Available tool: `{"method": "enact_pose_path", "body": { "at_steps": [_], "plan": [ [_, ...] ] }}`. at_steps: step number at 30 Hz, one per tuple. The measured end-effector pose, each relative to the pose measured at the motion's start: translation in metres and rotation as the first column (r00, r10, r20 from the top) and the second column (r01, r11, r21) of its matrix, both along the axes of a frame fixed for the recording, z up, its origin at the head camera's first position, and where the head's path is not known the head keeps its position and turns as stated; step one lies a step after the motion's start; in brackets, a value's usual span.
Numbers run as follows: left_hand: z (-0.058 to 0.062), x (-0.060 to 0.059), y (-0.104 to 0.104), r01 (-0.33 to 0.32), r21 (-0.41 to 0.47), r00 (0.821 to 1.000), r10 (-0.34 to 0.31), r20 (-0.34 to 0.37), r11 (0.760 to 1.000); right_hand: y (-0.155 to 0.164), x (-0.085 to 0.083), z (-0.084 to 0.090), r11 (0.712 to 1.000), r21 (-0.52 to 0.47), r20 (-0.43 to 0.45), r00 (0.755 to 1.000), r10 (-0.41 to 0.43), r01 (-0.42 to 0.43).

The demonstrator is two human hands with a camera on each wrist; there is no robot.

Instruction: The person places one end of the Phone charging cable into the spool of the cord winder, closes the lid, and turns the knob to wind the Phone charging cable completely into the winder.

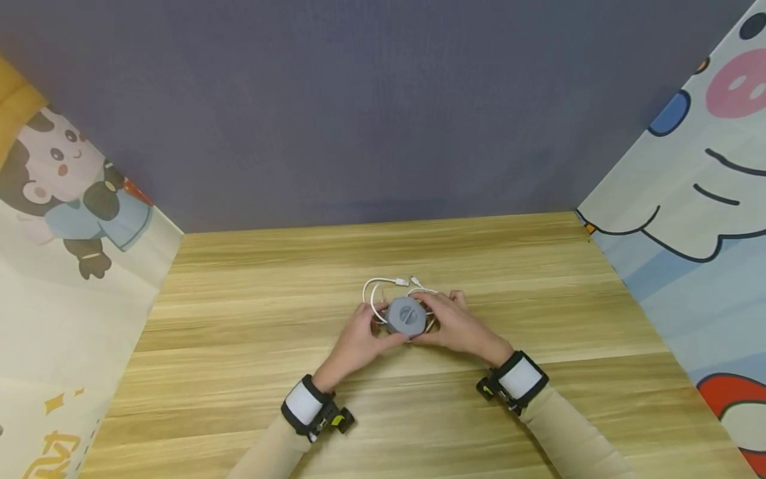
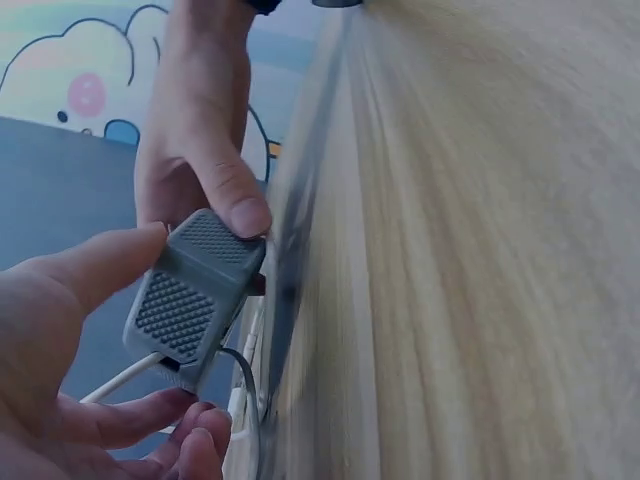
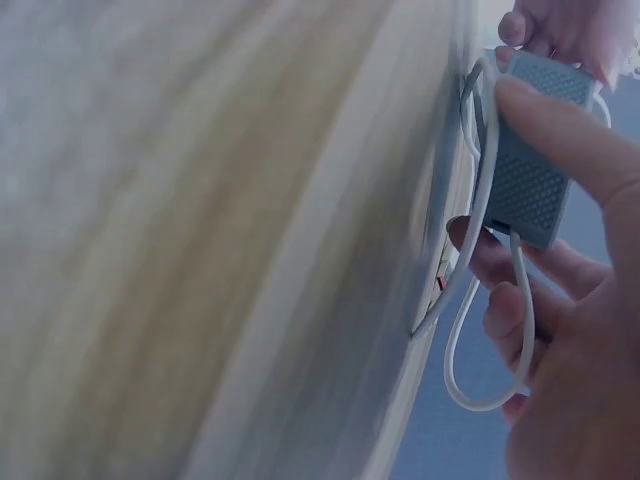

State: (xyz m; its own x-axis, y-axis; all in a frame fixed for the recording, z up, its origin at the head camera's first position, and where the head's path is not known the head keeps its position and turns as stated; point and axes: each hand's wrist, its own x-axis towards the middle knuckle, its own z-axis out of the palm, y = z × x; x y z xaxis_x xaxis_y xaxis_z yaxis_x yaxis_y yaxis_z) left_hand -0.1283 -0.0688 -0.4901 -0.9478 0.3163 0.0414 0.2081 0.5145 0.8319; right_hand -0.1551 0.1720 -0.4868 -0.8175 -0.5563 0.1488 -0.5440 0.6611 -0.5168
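Note:
Between the two hands, low over the table, is a grey hexagonal cable winder (image 1: 407,317) with a round, slotted centre on top. Its side faces carry a raised grid texture, plain in the left wrist view on the winder (image 2: 180,310). My left hand (image 1: 361,340) grips its left side with thumb and fingers. From the right, my right hand (image 1: 459,327) grips the opposite side, thumb near the front edge. White cable (image 3: 487,180) comes out of the winder and loops round it. Two plug ends (image 1: 403,282) lie just beyond it.
A wood-grain table (image 1: 269,293) spreads around the hands. Behind it stands a dark grey-blue panel (image 1: 383,120). Cartoon-printed panels flank it at the left (image 1: 72,266) and right (image 1: 670,266). Each wrist wears a black strap with a camera.

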Motion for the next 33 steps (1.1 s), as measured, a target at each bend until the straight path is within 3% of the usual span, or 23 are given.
{"method": "enact_pose_path", "body": {
  "at_steps": [3,7,10,17,22,25,29,31,33],
  "plan": [
    [0.002,-0.001,-0.002,-0.006,0.06,0.996,0.001,0.09,0.998,-0.001,0.002,0.0,1.0,0.028,-0.03,1.0,-0.001,0.002],
    [0.002,-0.002,-0.004,-0.007,0.127,0.987,-0.013,0.16,0.992,-0.003,0.003,0.002,0.999,0.054,-0.053,0.999,0.003,0.0],
    [0.002,-0.002,-0.004,-0.011,0.155,0.983,-0.018,0.185,0.988,-0.004,0.004,0.004,0.997,0.076,-0.061,0.998,0.01,-0.006],
    [0.0,-0.001,-0.005,-0.087,0.174,0.97,0.044,0.237,0.981,-0.005,0.004,0.005,0.993,0.12,-0.062,0.998,0.019,-0.011],
    [-0.001,0.002,-0.004,-0.124,0.16,0.969,0.086,0.23,0.979,-0.005,0.005,0.005,0.992,0.129,-0.048,0.999,0.02,-0.014],
    [0.0,0.004,-0.003,-0.163,0.153,0.972,0.132,0.193,0.975,-0.006,0.005,0.005,0.992,0.127,-0.04,0.999,0.022,-0.017],
    [0.004,0.009,0.001,-0.224,0.135,0.975,0.221,0.037,0.965,-0.006,0.004,0.004,0.992,0.126,-0.026,0.999,0.018,-0.014],
    [0.006,0.011,0.004,-0.25,0.125,0.962,0.26,-0.077,0.96,-0.006,0.005,0.004,0.992,0.125,-0.016,1.0,0.015,-0.013],
    [0.009,0.013,0.007,-0.264,0.123,0.939,0.285,-0.195,0.956,-0.005,0.005,0.004,0.992,0.129,-0.005,1.0,0.012,-0.012]
  ]
}}
